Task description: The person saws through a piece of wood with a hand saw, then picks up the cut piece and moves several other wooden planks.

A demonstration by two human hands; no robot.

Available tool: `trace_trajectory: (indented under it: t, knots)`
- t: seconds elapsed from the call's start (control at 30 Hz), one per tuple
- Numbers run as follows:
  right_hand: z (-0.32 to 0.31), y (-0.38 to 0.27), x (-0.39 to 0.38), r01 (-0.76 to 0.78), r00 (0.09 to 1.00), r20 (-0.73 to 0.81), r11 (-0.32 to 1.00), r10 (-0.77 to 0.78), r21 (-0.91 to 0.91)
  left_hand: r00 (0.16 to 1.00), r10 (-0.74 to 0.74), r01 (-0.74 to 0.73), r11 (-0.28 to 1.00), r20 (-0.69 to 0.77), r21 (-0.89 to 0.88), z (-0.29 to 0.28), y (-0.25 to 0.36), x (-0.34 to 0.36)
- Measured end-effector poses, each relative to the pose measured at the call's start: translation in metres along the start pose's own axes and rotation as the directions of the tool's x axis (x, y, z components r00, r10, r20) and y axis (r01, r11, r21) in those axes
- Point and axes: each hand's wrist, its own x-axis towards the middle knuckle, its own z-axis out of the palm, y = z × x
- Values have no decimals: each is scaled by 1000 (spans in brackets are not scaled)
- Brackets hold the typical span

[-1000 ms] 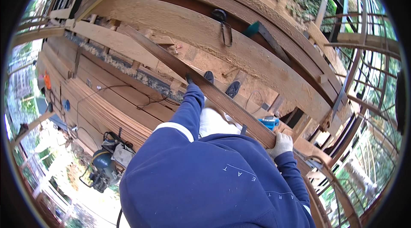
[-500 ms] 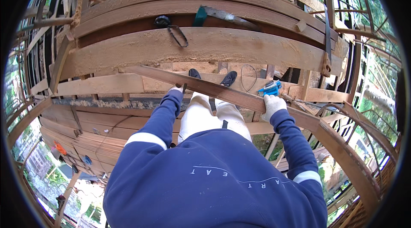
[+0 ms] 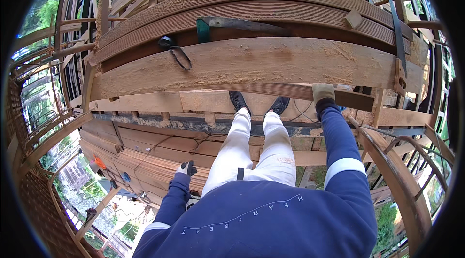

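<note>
My right hand [image 3: 323, 92], in a pale glove, grips a narrow reddish-brown board [image 3: 351, 99] from above, near the board's right end. The board runs along the near edge of a wide, sawdust-covered plank [image 3: 252, 62], which hides part of its left side. Away from the board, my left hand [image 3: 187, 167] hangs beside my left thigh, its dark-tipped glove fingers loosely apart with nothing visible in them. On and behind the wide plank lie a black tape measure [image 3: 166, 42] with a strap loop and a square [image 3: 242, 24] with a green stock.
A handsaw [image 3: 399, 54] with a wooden handle lies across the planks at the right. A small wood block [image 3: 353, 18] rests on grooved boards [image 3: 232, 6] at the back. Stacked boards [image 3: 131, 149] lie at lower left. A curved wooden rail [image 3: 392, 171] stands at right.
My left hand has let go of the board and dropped toward my thigh. With my right hand still on it, the board has swung away from me to lie along the wide plank.
</note>
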Motion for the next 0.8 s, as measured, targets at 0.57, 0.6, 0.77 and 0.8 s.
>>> trace_trajectory:
  t: [0.57, 0.6, 0.77, 0.8]
  knots:
    - [24, 12, -279, -355, 895, 438, 732, 86, 582, 746, 634, -665, 730, 204, 159, 139, 172, -54]
    - [16, 15, -289, -392, 885, 447, 728, 131, 563, 750, 631, -661, 730, 200, 176, 134, 174, -41]
    - [30, 19, -314, -526, 847, 434, 605, 308, 598, 840, 478, -543, 725, 258, 423, 109, 186, 8]
    - [41, 12, -307, -514, 857, 414, 576, 308, 636, 862, 441, -505, 714, 250, 484, 94, 193, 22]
